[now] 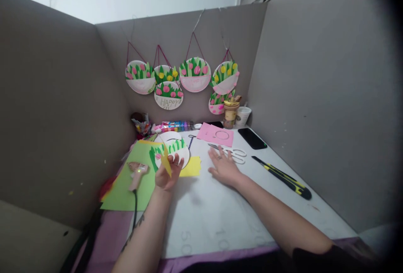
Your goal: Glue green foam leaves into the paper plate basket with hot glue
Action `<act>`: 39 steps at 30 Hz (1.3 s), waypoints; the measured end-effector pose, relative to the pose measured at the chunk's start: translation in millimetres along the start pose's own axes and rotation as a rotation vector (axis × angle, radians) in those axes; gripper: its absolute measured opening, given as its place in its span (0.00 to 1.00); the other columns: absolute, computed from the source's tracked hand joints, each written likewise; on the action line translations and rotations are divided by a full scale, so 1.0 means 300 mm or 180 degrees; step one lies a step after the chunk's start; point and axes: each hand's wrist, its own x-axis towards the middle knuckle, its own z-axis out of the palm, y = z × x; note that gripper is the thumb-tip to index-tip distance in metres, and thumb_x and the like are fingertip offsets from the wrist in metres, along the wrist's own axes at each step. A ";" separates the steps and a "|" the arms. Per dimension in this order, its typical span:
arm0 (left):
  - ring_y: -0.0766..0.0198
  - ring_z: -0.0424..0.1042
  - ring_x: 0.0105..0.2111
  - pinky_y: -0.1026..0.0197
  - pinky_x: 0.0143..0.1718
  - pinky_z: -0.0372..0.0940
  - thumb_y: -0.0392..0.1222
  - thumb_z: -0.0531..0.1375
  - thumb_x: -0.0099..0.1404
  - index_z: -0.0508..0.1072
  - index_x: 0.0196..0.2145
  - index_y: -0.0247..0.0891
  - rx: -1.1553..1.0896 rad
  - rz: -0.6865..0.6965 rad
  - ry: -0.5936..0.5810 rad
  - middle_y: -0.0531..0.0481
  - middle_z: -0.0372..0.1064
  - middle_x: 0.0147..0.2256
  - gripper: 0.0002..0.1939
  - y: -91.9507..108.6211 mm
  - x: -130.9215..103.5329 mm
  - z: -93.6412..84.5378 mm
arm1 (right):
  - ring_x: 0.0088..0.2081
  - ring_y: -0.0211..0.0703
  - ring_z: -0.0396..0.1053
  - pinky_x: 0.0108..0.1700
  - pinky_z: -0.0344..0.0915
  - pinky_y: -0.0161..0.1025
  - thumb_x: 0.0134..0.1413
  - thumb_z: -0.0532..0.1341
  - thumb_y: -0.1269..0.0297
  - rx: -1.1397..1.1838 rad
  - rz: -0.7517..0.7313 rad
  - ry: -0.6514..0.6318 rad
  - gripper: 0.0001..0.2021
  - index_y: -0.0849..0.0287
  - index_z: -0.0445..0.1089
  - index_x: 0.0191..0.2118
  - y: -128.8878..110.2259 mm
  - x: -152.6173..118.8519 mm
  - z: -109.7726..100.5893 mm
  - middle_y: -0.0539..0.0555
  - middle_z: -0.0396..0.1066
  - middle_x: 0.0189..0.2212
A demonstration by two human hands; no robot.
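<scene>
My left hand [168, 175] is raised over the table with a small yellow paper piece [165, 160] pinched in its fingers. Behind it lies a white paper plate craft [184, 155] with green paper leaves and a pink flower, partly hidden by the hand. A yellow paper sheet [192, 167] sticks out to the right of that plate. Fingers spread and palm down, my right hand [224, 167] rests at the white-handled scissors [237, 154], its fingertips over or beside the blades; whether they touch I cannot tell.
A glue gun [137, 176] lies on green paper [118, 195] at left. Pink paper [217, 134], a phone [252, 138] and a box cutter [283, 177] are on the right. Several paper plate flower baskets [195, 82] hang on the grey back panel [170, 34].
</scene>
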 end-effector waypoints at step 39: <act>0.65 0.67 0.33 0.64 0.33 0.60 0.47 0.64 0.55 0.73 0.34 0.38 0.3714 -0.2241 -0.2327 0.51 0.71 0.33 0.12 -0.047 -0.055 0.087 | 0.54 0.51 0.68 0.56 0.62 0.44 0.50 0.63 0.62 0.1391 0.0037 0.0433 0.28 0.63 0.65 0.58 -0.066 0.185 0.004 0.64 0.67 0.57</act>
